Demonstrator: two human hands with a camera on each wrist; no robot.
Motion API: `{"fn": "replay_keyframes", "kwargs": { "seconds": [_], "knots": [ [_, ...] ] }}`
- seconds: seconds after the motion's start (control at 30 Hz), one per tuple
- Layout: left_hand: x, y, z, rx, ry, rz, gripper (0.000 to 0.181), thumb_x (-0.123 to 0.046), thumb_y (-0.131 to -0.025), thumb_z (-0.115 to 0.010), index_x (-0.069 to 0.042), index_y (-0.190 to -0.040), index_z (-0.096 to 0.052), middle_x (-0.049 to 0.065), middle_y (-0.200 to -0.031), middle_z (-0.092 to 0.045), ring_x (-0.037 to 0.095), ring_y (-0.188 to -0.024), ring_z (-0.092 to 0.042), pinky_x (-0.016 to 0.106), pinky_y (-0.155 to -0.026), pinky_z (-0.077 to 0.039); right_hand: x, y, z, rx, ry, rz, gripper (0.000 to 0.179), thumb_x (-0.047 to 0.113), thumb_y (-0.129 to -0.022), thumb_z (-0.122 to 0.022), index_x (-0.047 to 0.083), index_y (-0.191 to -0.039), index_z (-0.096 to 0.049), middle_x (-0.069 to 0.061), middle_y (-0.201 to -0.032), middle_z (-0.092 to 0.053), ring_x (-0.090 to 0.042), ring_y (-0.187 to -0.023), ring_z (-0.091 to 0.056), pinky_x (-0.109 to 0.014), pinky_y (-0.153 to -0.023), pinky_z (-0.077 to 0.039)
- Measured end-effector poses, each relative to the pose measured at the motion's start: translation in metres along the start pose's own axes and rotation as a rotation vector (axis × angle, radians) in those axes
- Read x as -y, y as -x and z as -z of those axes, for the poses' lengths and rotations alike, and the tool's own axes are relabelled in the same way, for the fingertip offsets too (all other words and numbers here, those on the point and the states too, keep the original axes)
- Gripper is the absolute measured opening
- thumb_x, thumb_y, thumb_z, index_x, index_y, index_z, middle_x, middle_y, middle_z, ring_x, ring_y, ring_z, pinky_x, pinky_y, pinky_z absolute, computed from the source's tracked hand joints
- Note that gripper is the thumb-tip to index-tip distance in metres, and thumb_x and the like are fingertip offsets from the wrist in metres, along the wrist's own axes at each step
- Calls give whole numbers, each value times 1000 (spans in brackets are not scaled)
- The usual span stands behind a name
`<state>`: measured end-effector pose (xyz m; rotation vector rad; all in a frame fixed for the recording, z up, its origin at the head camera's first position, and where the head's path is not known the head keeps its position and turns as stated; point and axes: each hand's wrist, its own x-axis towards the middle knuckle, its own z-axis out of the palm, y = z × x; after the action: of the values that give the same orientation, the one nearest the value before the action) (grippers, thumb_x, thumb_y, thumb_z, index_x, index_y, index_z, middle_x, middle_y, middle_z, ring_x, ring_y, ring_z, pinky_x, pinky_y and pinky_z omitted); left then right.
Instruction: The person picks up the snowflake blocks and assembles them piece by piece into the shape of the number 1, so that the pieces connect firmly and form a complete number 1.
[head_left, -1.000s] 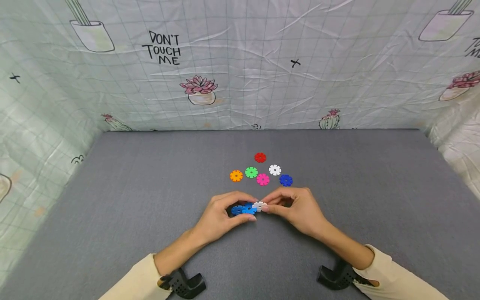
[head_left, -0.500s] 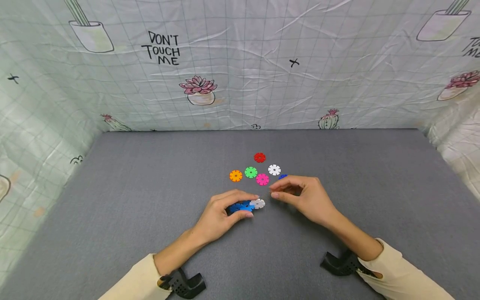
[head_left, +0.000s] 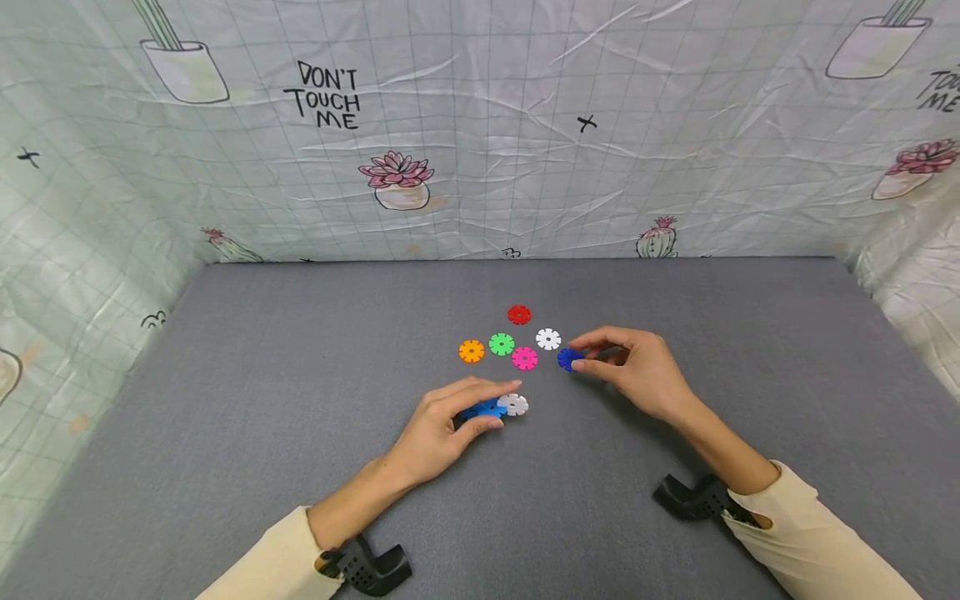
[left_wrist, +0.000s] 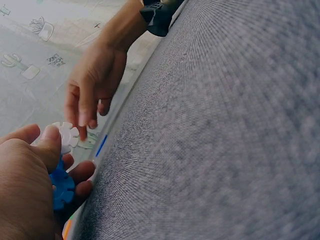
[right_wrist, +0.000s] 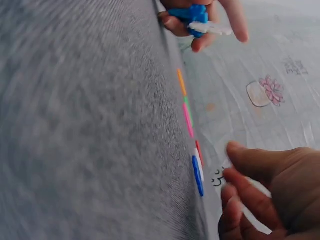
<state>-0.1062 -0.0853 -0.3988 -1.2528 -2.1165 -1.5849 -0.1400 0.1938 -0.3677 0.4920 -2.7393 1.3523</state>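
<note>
My left hand (head_left: 441,429) holds a short chain of notched plastic snowflake discs, with blue discs (left_wrist: 63,187) joined to a white disc (head_left: 514,405) at the end. Thumb and fingers lie on either side of the chain, covering part of the blue end. Over to the right, my right hand (head_left: 643,373) hovers by a loose dark blue disc (head_left: 566,360). Its thumb overlaps that disc in the head view, while the right wrist view shows the blue disc (right_wrist: 198,176) flat on the table, apart from the curved, unfilled fingers.
Loose discs lie flat beyond the hands: orange (head_left: 472,352), green (head_left: 502,344), pink (head_left: 525,358), white (head_left: 548,339) and red (head_left: 519,315). The grey tabletop (head_left: 315,350) ends at a printed cloth backdrop (head_left: 480,167).
My right hand has let go of the white end of the chain and moved right and away to the dark blue disc. My left hand keeps the chain nearly in place.
</note>
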Motion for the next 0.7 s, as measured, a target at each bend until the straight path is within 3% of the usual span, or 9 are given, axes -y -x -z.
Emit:
{"fn": "replay_keyframes", "kwargs": {
  "seconds": [0.2,0.4,0.53,0.7],
  "knots": [
    [2,1,-1,0,-16,-10,48,12,-78,-71,0,-124,-61,12,-115,-65,18,-104,-60,31,-89,-48,-15,-2,-10,-17,65,108,29,15,-79,-81,15,-107,-73,2,-107,-66,-14,-79,-57,-23,-58,-46],
    [3,1,-1,-4,-27,2,45,11,-79,-71,0,-122,-62,8,-113,-65,17,-103,-60,30,-88,-49,-19,-1,-16,-52,159,182,28,9,-80,-79,13,-107,-73,0,-105,-66,-13,-79,-55,-24,-57,-45],
    [3,2,-1,-5,-49,21,45,9,-81,-70,-1,-124,-62,8,-113,-65,16,-103,-60,29,-87,-48,-21,-1,-19,-57,187,194,27,7,-81,-77,11,-107,-73,-1,-104,-66,-12,-77,-54,-24,-57,-43],
    [3,3,-1,-4,-64,43,44,9,-82,-70,-1,-123,-62,5,-113,-64,15,-102,-60,29,-86,-49,-19,0,-19,-36,177,150,30,11,-81,-78,11,-111,-73,-1,-104,-66,-12,-77,-54,-25,-58,-42]
  ]
}}
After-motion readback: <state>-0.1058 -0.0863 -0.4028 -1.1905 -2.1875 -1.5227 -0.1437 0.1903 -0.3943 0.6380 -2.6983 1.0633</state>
